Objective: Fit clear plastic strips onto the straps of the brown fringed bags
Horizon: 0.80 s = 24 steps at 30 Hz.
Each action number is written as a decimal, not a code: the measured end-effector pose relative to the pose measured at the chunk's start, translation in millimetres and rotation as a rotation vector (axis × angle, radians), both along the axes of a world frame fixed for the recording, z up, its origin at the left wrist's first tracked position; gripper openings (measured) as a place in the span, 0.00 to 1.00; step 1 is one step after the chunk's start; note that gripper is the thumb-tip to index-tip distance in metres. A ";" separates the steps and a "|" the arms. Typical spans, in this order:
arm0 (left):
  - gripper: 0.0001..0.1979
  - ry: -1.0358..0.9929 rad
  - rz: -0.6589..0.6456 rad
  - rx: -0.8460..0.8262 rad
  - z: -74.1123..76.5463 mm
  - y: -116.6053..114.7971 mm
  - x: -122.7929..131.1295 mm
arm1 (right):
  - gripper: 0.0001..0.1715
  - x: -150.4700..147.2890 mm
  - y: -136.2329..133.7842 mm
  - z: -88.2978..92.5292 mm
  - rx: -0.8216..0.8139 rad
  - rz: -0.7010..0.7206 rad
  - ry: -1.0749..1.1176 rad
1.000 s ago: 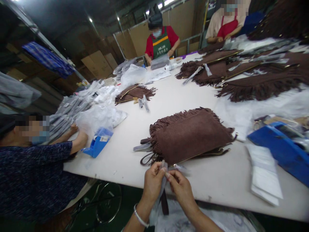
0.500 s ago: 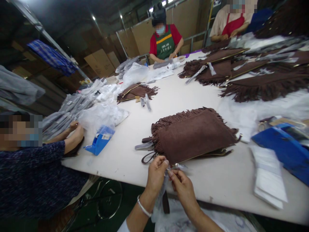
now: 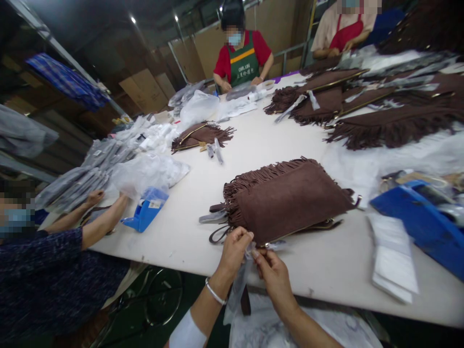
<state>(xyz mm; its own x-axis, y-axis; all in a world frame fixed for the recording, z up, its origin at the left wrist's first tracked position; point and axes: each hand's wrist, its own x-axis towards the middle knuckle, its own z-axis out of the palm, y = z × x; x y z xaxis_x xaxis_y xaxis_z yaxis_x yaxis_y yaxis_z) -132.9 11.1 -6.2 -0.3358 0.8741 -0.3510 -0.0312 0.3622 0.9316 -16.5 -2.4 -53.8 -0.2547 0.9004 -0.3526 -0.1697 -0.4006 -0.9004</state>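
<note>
A brown fringed suede bag (image 3: pixel 290 198) lies on the table right in front of me, its fringe toward the far left. At its near left corner, my left hand (image 3: pixel 235 249) pinches a thin clear plastic wrapping (image 3: pixel 238 287) with thumb and forefinger. Close beside it, my right hand (image 3: pixel 272 271) pinches the same plastic, fingertips almost touching the left ones. The plastic hangs over the table edge between my wrists, with a dark brown strap end (image 3: pixel 245 303) showing below. More wrapped strap (image 3: pixel 213 217) sticks out from the bag's left side.
A blue tape dispenser (image 3: pixel 148 210) stands left, near a co-worker's arms (image 3: pixel 105 224). Another fringed bag (image 3: pixel 201 135) lies farther back. Several brown bags (image 3: pixel 391 116) are heaped at right. A blue bin (image 3: pixel 416 217) and white paper stack (image 3: pixel 393 258) sit at near right.
The view has shifted slightly. The co-worker at left has leaned back, arms spread wider, one hand now at the plastic bags. My hands keep pinching the plastic at the same spot.
</note>
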 end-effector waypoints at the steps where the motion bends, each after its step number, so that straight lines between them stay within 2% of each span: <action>1: 0.14 -0.009 -0.005 0.001 0.0 -2.0 -0.2 | 0.22 0.4 0.6 0.1 -0.004 0.001 0.000; 9: 0.14 -0.264 0.098 0.003 -0.1 -39.1 1.6 | 0.24 0.2 2.4 2.1 -0.039 0.012 0.003; 16: 0.08 -0.137 0.204 0.025 -16.8 -42.0 5.6 | 0.24 -0.9 -1.3 -3.1 -0.012 -0.018 -0.048; 24: 0.10 -0.035 0.335 0.035 -27.1 -41.4 14.2 | 0.22 -2.8 1.8 -3.9 0.055 -0.039 -0.150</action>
